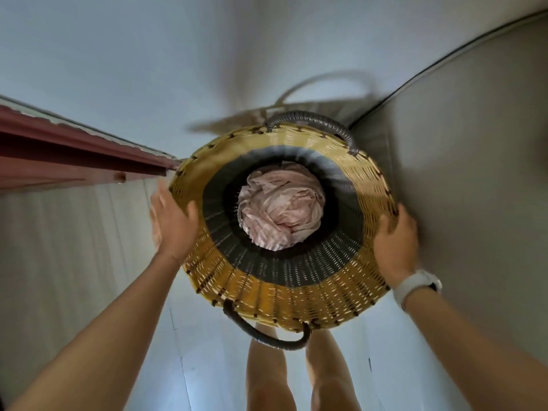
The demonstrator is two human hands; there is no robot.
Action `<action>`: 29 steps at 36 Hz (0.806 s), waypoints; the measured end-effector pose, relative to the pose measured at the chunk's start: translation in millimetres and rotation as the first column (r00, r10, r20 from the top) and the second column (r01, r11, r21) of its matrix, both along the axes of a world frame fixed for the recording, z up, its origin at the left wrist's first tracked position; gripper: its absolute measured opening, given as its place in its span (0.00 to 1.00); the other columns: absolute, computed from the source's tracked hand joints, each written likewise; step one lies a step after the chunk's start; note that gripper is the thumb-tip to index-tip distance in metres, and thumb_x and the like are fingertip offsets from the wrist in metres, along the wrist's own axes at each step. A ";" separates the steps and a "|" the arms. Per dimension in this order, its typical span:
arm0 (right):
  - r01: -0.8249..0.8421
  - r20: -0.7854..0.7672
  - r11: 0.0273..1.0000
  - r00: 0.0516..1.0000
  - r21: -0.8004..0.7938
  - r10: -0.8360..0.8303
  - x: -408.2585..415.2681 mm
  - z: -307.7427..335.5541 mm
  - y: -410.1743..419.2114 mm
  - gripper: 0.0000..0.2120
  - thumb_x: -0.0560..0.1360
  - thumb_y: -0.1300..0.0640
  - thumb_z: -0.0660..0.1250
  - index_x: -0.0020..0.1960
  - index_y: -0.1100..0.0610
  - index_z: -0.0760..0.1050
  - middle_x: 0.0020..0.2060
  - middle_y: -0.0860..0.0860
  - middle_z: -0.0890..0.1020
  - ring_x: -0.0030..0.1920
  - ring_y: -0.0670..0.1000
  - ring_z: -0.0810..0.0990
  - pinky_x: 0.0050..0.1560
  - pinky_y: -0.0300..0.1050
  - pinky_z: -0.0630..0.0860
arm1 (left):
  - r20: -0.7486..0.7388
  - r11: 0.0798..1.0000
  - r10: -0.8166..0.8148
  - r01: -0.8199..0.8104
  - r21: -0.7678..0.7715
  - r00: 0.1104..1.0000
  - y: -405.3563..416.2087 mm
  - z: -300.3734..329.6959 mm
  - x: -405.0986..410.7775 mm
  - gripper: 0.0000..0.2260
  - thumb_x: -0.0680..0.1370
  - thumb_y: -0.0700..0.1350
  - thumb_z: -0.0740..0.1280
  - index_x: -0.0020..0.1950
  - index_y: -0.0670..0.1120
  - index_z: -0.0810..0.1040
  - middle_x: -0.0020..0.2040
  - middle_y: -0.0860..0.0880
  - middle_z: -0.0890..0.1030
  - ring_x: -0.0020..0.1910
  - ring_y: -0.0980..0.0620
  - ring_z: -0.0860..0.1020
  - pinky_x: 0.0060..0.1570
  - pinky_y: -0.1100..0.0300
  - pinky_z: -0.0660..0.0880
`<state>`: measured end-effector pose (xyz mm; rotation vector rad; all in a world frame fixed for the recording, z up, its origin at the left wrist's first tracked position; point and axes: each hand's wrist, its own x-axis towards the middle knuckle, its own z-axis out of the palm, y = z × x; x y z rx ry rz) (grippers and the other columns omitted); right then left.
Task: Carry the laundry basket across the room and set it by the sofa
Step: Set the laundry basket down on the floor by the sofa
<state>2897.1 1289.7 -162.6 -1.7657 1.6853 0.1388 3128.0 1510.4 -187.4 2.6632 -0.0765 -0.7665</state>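
The woven laundry basket [284, 289] — yellow at the rim, dark grey lower down, with pale pink cloth [280, 204] bunched at its bottom — stands just beside the grey sofa [462, 161], which runs along its right. The right hand [396, 237], a white watch [416, 287] on its wrist, curls its fingers over the basket's right rim, gripping it. The left hand [172, 221] is spread flat at the basket's left rim — whether it touches is unclear — and a reddish-brown door [74, 155] lies to the basket's left

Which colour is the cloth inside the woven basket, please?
The cloth is pale pink with faint stripes, crumpled at the bottom of the basket; the head view shows it.
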 end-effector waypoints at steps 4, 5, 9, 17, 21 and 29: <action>-0.039 -0.118 0.999 0.992 -0.038 0.034 -14.1 -5.5 7.4 0.24 0.77 0.55 0.56 0.72 0.60 0.57 0.70 0.62 0.65 0.69 0.63 0.65 0.67 0.60 0.65 | 0.079 0.987 -0.162 0.160 0.034 0.984 -24.5 -8.0 22.9 0.27 0.78 0.47 0.60 0.75 0.47 0.55 0.71 0.40 0.67 0.69 0.39 0.67 0.65 0.45 0.66; -0.055 -0.155 0.997 0.987 -0.045 0.047 -15.5 -7.1 6.3 0.24 0.77 0.56 0.56 0.71 0.60 0.58 0.69 0.63 0.66 0.68 0.64 0.66 0.66 0.60 0.65 | 0.076 0.982 -0.184 0.180 0.061 0.980 -28.6 -9.3 25.6 0.24 0.79 0.47 0.59 0.74 0.47 0.59 0.68 0.38 0.70 0.66 0.38 0.70 0.62 0.44 0.69; -0.138 -0.253 0.988 0.961 -0.076 0.114 -14.5 -9.3 -2.1 0.19 0.76 0.62 0.55 0.67 0.62 0.65 0.62 0.66 0.71 0.61 0.69 0.71 0.59 0.61 0.69 | 0.142 0.981 -0.155 0.135 0.139 0.978 -29.7 -8.6 25.0 0.14 0.80 0.47 0.56 0.63 0.44 0.72 0.56 0.38 0.79 0.52 0.38 0.78 0.45 0.48 0.73; -0.393 -0.196 0.908 0.911 -0.141 0.364 22.6 -2.9 -23.7 0.19 0.76 0.62 0.56 0.66 0.59 0.67 0.58 0.63 0.73 0.59 0.64 0.71 0.52 0.55 0.72 | 0.144 0.985 0.039 -0.061 0.159 0.989 17.6 0.5 -0.7 0.16 0.80 0.49 0.56 0.60 0.41 0.76 0.53 0.35 0.81 0.50 0.34 0.79 0.52 0.42 0.76; -0.464 -0.215 0.866 0.879 -0.185 0.425 42.3 -6.1 -34.2 0.19 0.76 0.62 0.56 0.66 0.58 0.68 0.56 0.63 0.74 0.57 0.64 0.72 0.49 0.57 0.71 | 0.133 0.987 0.084 -0.101 0.128 0.988 28.2 3.2 -13.3 0.16 0.80 0.48 0.56 0.58 0.40 0.77 0.51 0.36 0.82 0.48 0.35 0.80 0.51 0.44 0.76; -0.479 -0.251 0.842 0.871 -0.249 0.421 70.3 -6.9 -67.2 0.19 0.75 0.62 0.56 0.65 0.59 0.69 0.55 0.65 0.75 0.56 0.66 0.71 0.47 0.58 0.70 | 0.108 0.990 0.132 -0.136 0.031 0.985 6.4 -3.6 -19.3 0.16 0.80 0.49 0.55 0.54 0.42 0.78 0.46 0.39 0.81 0.39 0.45 0.76 0.48 0.49 0.77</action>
